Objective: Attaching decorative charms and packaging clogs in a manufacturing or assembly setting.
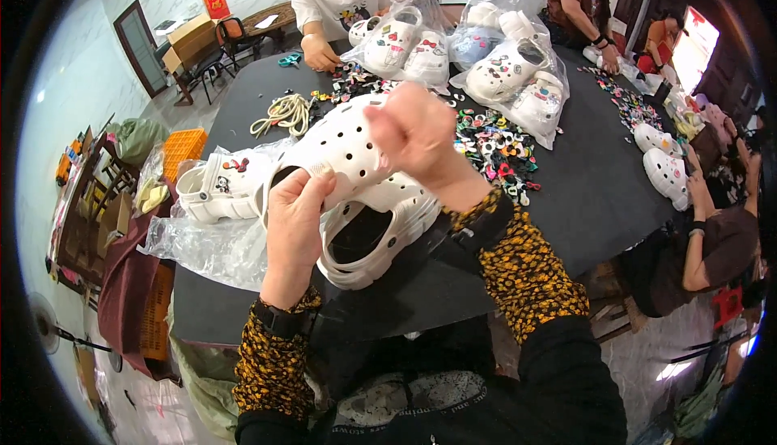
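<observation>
Clog: a white perforated foam clog [344, 150] is held up over the near edge of the dark table [591, 194], above a second white clog [376, 235] that seems to lie on the table.
Left hand: the left hand [293, 230] is clamped on the raised clog's heel opening, thumb over the rim.
Right hand: the right hand [414, 133] is closed in a fist against the toe top, fingers pressed together (whether it pinches a charm I cannot tell).
Handling: probably light and springy, with a matte surface that should not slip; the strap likely flexes.
Where to hold: the thick rim and sole look firmest.
Nearby: a heap of coloured charms [498, 150] lies just beyond, with bagged clogs [506, 73] behind it.
</observation>
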